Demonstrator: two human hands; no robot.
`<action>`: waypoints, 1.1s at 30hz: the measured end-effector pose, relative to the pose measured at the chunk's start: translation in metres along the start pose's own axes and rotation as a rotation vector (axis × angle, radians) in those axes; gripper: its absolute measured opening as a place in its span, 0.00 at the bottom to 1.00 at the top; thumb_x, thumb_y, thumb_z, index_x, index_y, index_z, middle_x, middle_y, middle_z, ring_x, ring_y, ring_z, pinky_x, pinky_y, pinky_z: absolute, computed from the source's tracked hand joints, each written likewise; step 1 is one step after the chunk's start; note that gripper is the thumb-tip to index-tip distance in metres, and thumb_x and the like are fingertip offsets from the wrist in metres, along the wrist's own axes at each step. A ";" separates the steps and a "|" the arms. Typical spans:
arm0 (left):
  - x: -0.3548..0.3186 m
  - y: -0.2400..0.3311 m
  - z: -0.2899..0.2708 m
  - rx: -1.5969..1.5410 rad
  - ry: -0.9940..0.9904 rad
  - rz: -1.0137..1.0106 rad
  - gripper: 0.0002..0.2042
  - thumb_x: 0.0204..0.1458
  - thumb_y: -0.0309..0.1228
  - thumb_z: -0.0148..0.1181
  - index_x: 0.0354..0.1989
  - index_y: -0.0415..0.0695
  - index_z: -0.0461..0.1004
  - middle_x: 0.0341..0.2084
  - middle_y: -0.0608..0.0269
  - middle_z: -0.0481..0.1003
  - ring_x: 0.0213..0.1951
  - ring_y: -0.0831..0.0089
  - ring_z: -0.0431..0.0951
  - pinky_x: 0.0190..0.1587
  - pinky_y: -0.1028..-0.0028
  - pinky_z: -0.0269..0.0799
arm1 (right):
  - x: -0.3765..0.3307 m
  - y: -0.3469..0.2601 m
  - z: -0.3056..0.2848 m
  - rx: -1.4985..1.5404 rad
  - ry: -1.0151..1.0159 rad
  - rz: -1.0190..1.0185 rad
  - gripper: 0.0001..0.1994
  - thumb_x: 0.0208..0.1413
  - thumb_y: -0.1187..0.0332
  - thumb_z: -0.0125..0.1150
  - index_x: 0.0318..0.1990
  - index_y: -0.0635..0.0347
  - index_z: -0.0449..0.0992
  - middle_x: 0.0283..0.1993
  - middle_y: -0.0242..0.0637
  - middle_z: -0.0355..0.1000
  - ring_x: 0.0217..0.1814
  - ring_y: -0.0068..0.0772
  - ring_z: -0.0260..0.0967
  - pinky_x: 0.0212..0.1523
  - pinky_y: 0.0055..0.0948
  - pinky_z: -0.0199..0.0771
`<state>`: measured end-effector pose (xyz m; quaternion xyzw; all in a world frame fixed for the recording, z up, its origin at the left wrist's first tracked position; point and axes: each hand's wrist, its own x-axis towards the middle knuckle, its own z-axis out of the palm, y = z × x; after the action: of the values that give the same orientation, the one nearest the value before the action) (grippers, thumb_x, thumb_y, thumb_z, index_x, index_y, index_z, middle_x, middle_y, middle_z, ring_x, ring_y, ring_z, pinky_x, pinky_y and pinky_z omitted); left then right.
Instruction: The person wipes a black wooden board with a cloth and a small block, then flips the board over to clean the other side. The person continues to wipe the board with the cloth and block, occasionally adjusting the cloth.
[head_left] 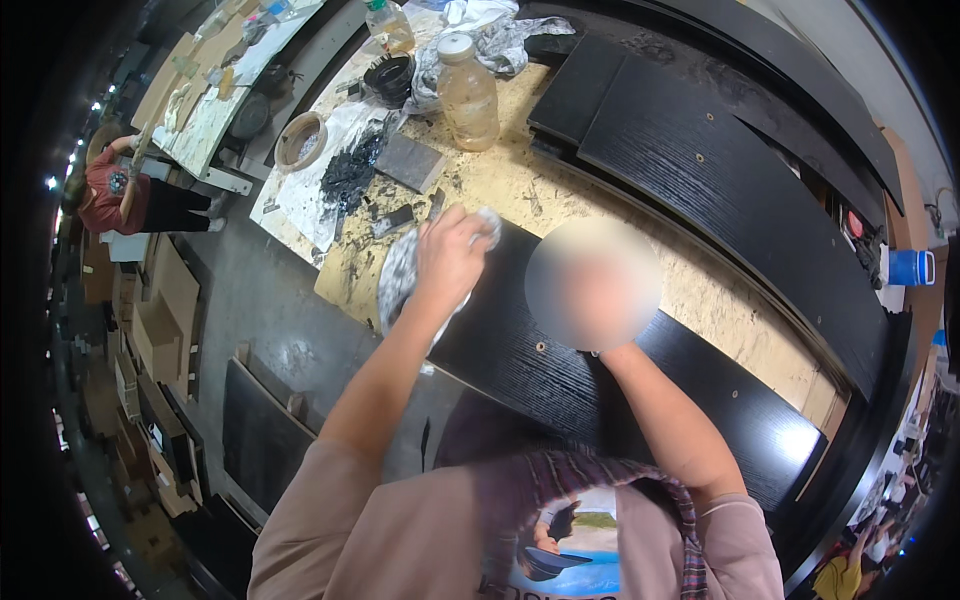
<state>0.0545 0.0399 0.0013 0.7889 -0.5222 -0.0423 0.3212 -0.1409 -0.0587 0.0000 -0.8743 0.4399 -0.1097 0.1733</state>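
Observation:
My left hand (450, 256) is closed on a white rag with dark stains (398, 272), at the far left end of a black wood-grain board (555, 375). The rag's loose part hangs past the board's left edge. My right hand (597, 300) is over the middle of the same board, but a round blur covers it, so its fingers and anything in them are hidden. Several small holes or fittings dot the board's face. Beyond the rag, a grey rectangular block (410, 163) lies on the stained worktable (520, 205).
A capped jar of amber liquid (468, 100), a black bowl (390, 80), a tape roll (300, 142) and crumpled cloths (490, 45) stand farther back. More black boards (700, 170) are stacked at right. At far left, a person in a red shirt (115, 190) works by another table.

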 end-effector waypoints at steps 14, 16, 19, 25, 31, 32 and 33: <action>-0.019 0.016 0.000 0.238 0.040 0.098 0.02 0.47 0.29 0.61 0.28 0.50 0.80 0.28 0.65 0.70 0.37 0.65 0.73 0.40 0.63 0.56 | -0.007 0.034 0.041 0.292 0.022 -0.110 0.13 0.62 0.61 0.58 0.48 0.58 0.75 0.48 0.39 0.73 0.51 0.37 0.69 0.52 0.35 0.70; -0.062 0.025 -0.019 0.261 -0.044 0.086 0.03 0.47 0.30 0.61 0.29 0.51 0.80 0.27 0.66 0.69 0.37 0.65 0.72 0.40 0.61 0.57 | -0.009 0.039 0.042 0.335 -0.003 -0.118 0.14 0.62 0.62 0.58 0.50 0.58 0.75 0.49 0.39 0.72 0.52 0.36 0.69 0.53 0.34 0.70; -0.131 0.038 -0.047 0.197 -0.189 0.004 0.03 0.47 0.31 0.61 0.29 0.53 0.80 0.27 0.66 0.66 0.37 0.66 0.72 0.39 0.60 0.57 | -0.011 0.046 0.051 0.301 0.035 -0.146 0.15 0.62 0.62 0.59 0.52 0.57 0.74 0.51 0.38 0.72 0.53 0.34 0.69 0.54 0.33 0.70; -0.073 0.037 -0.011 0.203 0.061 -0.010 0.07 0.48 0.32 0.62 0.35 0.55 0.81 0.28 0.67 0.68 0.37 0.66 0.72 0.39 0.63 0.56 | -0.007 0.043 0.057 0.125 0.076 -0.215 0.13 0.62 0.60 0.57 0.46 0.59 0.76 0.46 0.40 0.73 0.50 0.38 0.70 0.50 0.36 0.71; -0.163 0.061 -0.047 0.273 -0.144 -0.046 0.12 0.46 0.28 0.64 0.40 0.55 0.84 0.27 0.66 0.69 0.34 0.66 0.73 0.39 0.65 0.56 | -0.003 0.034 0.053 0.202 0.189 -0.118 0.19 0.63 0.55 0.51 0.34 0.63 0.79 0.38 0.47 0.75 0.44 0.48 0.72 0.46 0.45 0.73; -0.165 0.059 -0.050 0.256 -0.142 -0.073 0.12 0.46 0.27 0.64 0.40 0.54 0.84 0.26 0.67 0.69 0.34 0.67 0.73 0.39 0.65 0.56 | -0.004 0.033 0.051 0.199 0.180 -0.112 0.19 0.63 0.55 0.50 0.35 0.63 0.79 0.38 0.47 0.75 0.44 0.48 0.72 0.46 0.45 0.73; -0.164 0.058 -0.051 0.239 -0.140 -0.099 0.12 0.46 0.27 0.64 0.40 0.54 0.84 0.26 0.67 0.69 0.34 0.67 0.73 0.39 0.65 0.55 | -0.003 0.033 0.049 0.195 0.171 -0.105 0.19 0.63 0.55 0.50 0.35 0.63 0.79 0.38 0.47 0.75 0.44 0.48 0.72 0.46 0.45 0.73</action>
<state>-0.0454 0.1890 0.0291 0.8416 -0.5049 -0.0506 0.1852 -0.1495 -0.0640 -0.0583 -0.8627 0.3940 -0.2348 0.2133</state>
